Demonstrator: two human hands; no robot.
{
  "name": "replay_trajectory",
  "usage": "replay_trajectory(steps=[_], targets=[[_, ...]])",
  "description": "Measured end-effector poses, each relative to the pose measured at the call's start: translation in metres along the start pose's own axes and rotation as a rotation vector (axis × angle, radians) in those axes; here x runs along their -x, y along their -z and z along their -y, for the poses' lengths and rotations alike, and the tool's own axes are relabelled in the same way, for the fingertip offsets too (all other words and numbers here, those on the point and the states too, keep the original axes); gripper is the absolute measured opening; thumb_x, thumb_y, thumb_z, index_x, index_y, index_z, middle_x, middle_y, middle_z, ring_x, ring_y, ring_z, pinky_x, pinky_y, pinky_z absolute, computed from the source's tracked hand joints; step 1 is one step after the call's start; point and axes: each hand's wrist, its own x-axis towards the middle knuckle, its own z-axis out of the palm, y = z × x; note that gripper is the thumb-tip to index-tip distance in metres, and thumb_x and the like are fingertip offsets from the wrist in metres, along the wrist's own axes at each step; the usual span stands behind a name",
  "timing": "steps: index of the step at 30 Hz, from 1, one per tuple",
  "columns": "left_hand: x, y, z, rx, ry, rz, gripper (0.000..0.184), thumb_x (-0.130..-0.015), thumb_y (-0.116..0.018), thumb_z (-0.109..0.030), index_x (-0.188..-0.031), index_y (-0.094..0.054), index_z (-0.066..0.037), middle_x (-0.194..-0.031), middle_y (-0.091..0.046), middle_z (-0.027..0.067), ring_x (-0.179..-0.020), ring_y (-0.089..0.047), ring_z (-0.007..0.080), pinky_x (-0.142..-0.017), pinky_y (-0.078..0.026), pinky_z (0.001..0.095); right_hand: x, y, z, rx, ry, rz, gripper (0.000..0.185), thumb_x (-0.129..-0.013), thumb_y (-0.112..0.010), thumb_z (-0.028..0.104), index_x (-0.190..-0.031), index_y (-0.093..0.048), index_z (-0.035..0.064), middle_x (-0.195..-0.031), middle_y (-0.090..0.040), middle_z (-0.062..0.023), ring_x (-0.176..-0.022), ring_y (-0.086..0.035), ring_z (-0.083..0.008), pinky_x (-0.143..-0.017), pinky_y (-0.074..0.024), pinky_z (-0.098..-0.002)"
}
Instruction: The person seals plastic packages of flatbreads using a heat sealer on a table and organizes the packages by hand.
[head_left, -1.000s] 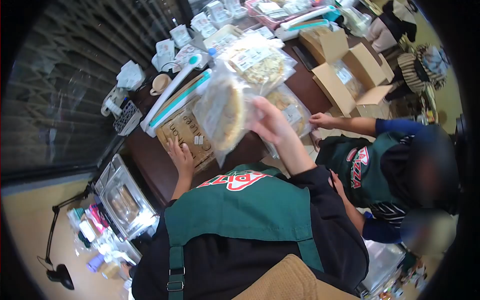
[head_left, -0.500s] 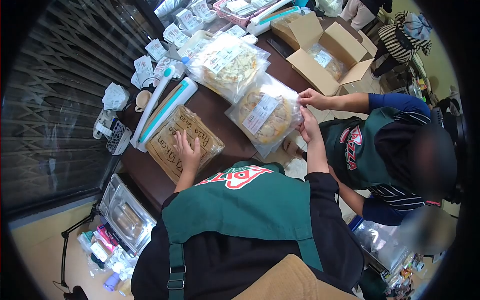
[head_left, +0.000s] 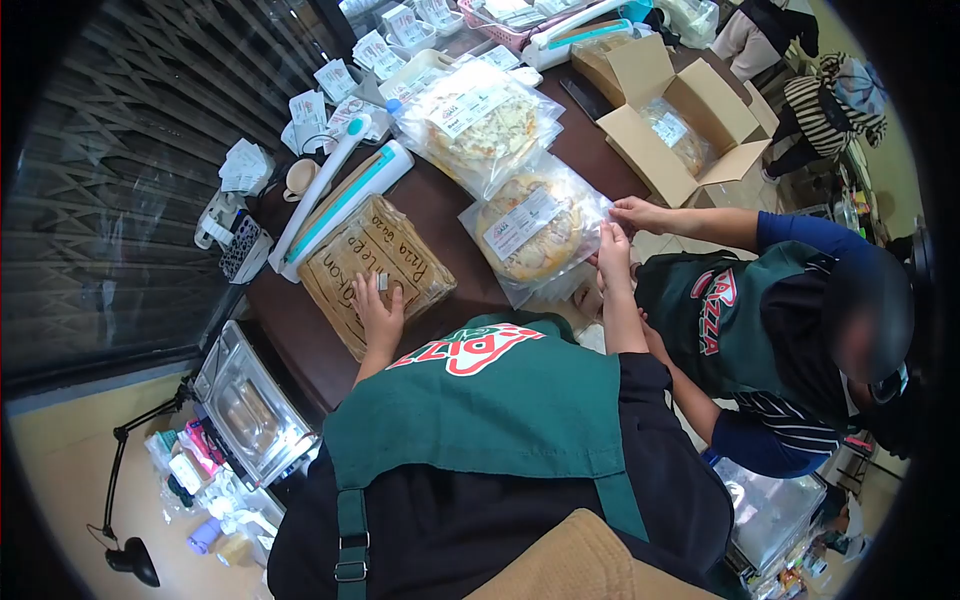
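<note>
Presently on the brown worktop [head_left: 440,215]: one wrapped cardboard package [head_left: 393,245], handwritten on top, near the edge closest to the wearer; left hand [head_left: 379,315] laid on it, fingers spread, grasping nothing. One bagged pizza [head_left: 550,245], labelled, at the right-hand edge; right hand [head_left: 614,256] pinching its plastic border, a co-worker's hand [head_left: 642,214] at the same border, just beside. Second bagged pizza [head_left: 495,135], touching the first, toward the far edge. White-and-teal sealer [head_left: 350,207], left of the package.

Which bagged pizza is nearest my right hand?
The bagged pizza between your right hand and the brown package. The upper bagged pizza and the pizza in the open box lie farther from that hand.
</note>
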Motion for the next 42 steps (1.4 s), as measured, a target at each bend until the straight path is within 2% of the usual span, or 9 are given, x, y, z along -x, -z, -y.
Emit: replay_trajectory(steps=[6, 8, 9, 16, 26, 30, 35, 37, 42], targets=[[0.006, 0.0, 0.002, -0.079, -0.029, 0.014, 0.064, -0.093, -0.052, -0.043, -0.142, -0.035, -0.005, -0.151, -0.024, 0.0248, -0.142, -0.017, 0.0417, -0.114, -0.01, 0.055, 0.073, -0.056, 0.066, 0.27, 0.276, 0.397, 0.024, -0.098, -0.052, 0.025, -0.094, -0.061, 0.0026, -0.084, -0.061, -0.0047, -0.071, -0.061, -0.0141, -0.062, -0.0546, -0.0299], [0.009, -0.004, 0.006, -0.151, -0.076, 0.016, 0.064, -0.093, -0.05, -0.044, -0.142, -0.036, -0.006, -0.151, -0.026, 0.0223, -0.142, -0.02, 0.0395, -0.114, -0.01, 0.0547, 0.098, -0.081, 0.074, 0.566, 0.67, 0.451, 0.019, -0.095, -0.055, 0.017, -0.09, -0.06, -0.0005, -0.089, -0.061, -0.0117, -0.076, -0.061, -0.0255, -0.068, -0.0505, -0.0335], [0.009, -0.003, 0.003, -0.204, -0.096, 0.034, 0.063, -0.094, -0.049, -0.045, -0.142, -0.036, -0.007, -0.151, -0.028, 0.0207, -0.142, -0.021, 0.0377, -0.114, -0.01, 0.0547, 0.112, -0.095, 0.076, 0.476, 0.836, 0.509, 0.016, -0.093, -0.056, 0.008, -0.08, -0.054, -0.002, -0.091, -0.055, -0.0122, -0.072, -0.055, -0.0183, -0.062, -0.0461, -0.0289], [0.015, -0.006, -0.001, -0.37, -0.157, 0.066, 0.06, -0.095, -0.046, -0.046, -0.142, -0.037, -0.01, -0.151, -0.031, 0.0148, -0.142, -0.024, 0.0309, -0.115, -0.009, 0.0542, 0.151, -0.133, 0.068, 0.315, 0.77, 0.858, 0.017, -0.09, -0.06, 0.006, -0.077, -0.052, -0.0016, -0.085, -0.055, -0.0119, -0.072, -0.054, -0.023, -0.062, -0.0447, -0.0309], [0.015, -0.011, 0.004, -0.438, -0.172, 0.078, 0.06, -0.095, -0.045, -0.047, -0.142, -0.038, -0.01, -0.151, -0.031, 0.0146, -0.142, -0.024, 0.0302, -0.115, -0.008, 0.0542, 0.146, -0.126, 0.073, 0.241, 0.839, 0.794, 0.015, -0.094, -0.057, 0.012, -0.086, -0.058, -0.0002, -0.095, -0.058, -0.0087, -0.086, -0.057, -0.0199, -0.07, -0.046, -0.0314], [0.015, -0.009, -0.002, -0.424, -0.165, 0.079, 0.06, -0.095, -0.044, -0.048, -0.142, -0.038, -0.01, -0.152, -0.031, 0.0141, -0.142, -0.023, 0.0293, -0.115, -0.007, 0.0542, 0.131, -0.105, 0.084, 0.024, 0.42, 0.732, 0.026, -0.099, -0.048, 0.02, -0.113, -0.06, 0.0004, -0.122, -0.053, -0.0073, -0.113, -0.047, -0.013, -0.097, -0.0363, -0.0273], [0.013, -0.007, -0.008, -0.416, -0.152, 0.096, 0.06, -0.095, -0.043, -0.047, -0.142, -0.038, -0.011, -0.152, -0.03, 0.0128, -0.143, -0.022, 0.0291, -0.115, -0.006, 0.0543, 0.064, -0.043, 0.076, -0.483, 0.136, 0.432, 0.033, -0.101, -0.042, 0.023, -0.118, -0.06, 0.0008, -0.118, -0.063, -0.014, -0.098, -0.062, -0.0199, -0.089, -0.0496, -0.0379], [0.012, -0.007, -0.007, -0.411, -0.159, 0.088, 0.059, -0.095, -0.044, -0.046, -0.142, -0.038, -0.011, -0.153, -0.029, 0.0123, -0.143, -0.022, 0.0291, -0.115, -0.006, 0.0544, 0.029, -0.004, 0.066, -0.566, -0.123, 0.341, 0.034, -0.1, -0.042, 0.029, -0.112, -0.06, 0.0022, -0.126, -0.058, -0.0168, -0.109, -0.059, -0.0263, -0.096, -0.0459, -0.0421], [0.014, -0.008, -0.004, -0.417, -0.164, 0.099, 0.059, -0.095, -0.045, -0.046, -0.142, -0.039, -0.011, -0.153, -0.029, 0.0115, -0.143, -0.021, 0.0286, -0.115, -0.006, 0.055, -0.112, 0.079, -0.046, -0.67, -0.117, -0.072, 0.031, -0.1, -0.044, 0.03, -0.103, -0.058, 0.0032, -0.106, -0.064, -0.0113, -0.102, -0.06, -0.024, -0.094, -0.0453, -0.0387]])
